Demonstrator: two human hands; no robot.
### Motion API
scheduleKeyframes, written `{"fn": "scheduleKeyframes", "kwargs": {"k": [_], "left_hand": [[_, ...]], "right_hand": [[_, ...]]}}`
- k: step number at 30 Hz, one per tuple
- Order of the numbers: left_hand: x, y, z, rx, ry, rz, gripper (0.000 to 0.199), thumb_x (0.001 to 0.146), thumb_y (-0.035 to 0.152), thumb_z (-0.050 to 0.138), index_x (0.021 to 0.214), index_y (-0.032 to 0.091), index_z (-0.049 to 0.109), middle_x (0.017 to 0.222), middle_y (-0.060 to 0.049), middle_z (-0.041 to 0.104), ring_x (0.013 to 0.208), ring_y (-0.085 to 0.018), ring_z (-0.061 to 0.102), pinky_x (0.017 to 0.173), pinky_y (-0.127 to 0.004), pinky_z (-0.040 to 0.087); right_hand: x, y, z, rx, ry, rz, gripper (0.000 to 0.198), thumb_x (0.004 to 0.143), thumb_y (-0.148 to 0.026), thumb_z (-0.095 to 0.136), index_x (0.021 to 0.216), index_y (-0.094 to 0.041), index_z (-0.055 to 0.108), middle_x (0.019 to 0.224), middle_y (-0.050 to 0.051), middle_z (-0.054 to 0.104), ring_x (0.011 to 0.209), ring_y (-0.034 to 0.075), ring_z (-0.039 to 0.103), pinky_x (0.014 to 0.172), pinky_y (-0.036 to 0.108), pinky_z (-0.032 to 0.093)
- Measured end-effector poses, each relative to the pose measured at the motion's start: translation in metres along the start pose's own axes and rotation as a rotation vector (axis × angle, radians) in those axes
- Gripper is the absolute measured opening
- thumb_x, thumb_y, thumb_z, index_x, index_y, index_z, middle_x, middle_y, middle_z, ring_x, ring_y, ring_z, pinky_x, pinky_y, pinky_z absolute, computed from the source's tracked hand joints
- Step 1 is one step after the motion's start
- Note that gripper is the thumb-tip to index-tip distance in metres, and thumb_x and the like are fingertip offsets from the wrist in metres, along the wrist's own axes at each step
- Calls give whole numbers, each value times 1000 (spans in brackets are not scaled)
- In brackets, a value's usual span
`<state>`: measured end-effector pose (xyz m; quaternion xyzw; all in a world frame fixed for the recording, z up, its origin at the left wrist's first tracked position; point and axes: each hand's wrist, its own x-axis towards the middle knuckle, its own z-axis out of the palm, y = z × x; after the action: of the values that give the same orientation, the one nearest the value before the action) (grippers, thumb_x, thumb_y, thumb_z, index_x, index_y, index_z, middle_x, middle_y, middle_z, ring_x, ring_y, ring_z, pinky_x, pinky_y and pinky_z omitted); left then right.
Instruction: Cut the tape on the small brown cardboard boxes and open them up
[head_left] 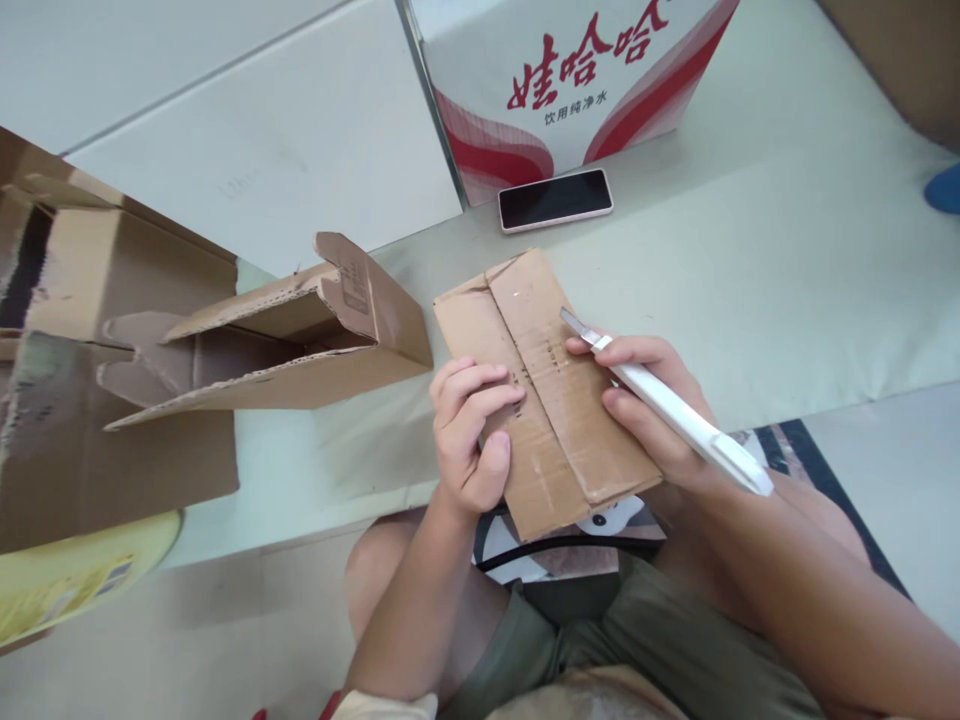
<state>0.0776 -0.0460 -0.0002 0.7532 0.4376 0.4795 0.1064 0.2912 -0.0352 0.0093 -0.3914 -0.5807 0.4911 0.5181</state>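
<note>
A small closed cardboard box [562, 425] is tilted toward me at the table's near edge, with a seam and clear tape running down its top. My left hand [466, 440] grips the box's left side, fingertips curled over the top face. In my right hand [664, 435] is a white utility knife [686, 412], held like a pen with the short metal blade out. The blade tip is over the box's upper right edge; whether it touches the cardboard I cannot tell. The right fingers are beside the box's right edge.
An open narrow cardboard box [397, 335] lies to the left, beside a larger carton [172, 270]. A phone [555, 200] rests before a white-and-red carton [562, 60] at the back. A yellow item [82, 575] is at lower left, a blue object [943, 190] far right.
</note>
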Motion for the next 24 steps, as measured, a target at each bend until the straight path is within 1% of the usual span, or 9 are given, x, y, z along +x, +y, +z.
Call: {"fn": "scheduleKeyframes", "kwargs": {"k": [5,9,15,20,24], "left_hand": [[0,0,0,12,-9,-13,29,100,34,44,113,27,69,118,-6,70,116,-26,62,114,-50,44],[0,0,0,-13,3,-12,28,100,34,46,113,27,69,118,-6,70,116,-25,61,114,-49,44],[-2,0,1,-3,0,-23,29,100,34,45,113,27,69,119,-6,71,118,-26,61,115,-50,43],[-4,1,6,-37,47,-49,29,100,35,44,112,27,69,118,-5,70,118,-26,60,116,-50,41],[-5,3,10,-66,74,-69,30,101,35,42,112,27,69,117,-4,70,115,-25,61,117,-49,40]], "right_hand": [[-1,1,0,-21,-5,4,18,98,-34,61,117,-34,62,132,3,74,141,26,59,125,54,43],[-1,1,0,-50,6,30,19,98,-37,60,117,-34,62,132,4,74,141,27,59,124,55,43],[-1,1,0,-34,11,33,20,98,-39,62,116,-34,63,131,3,74,140,27,59,124,52,43],[-1,0,0,-21,12,15,20,96,-37,65,116,-35,63,130,3,74,138,28,61,124,53,42],[-2,0,0,-48,43,31,18,95,-42,66,112,-35,63,127,4,75,135,30,63,123,57,43]]}}
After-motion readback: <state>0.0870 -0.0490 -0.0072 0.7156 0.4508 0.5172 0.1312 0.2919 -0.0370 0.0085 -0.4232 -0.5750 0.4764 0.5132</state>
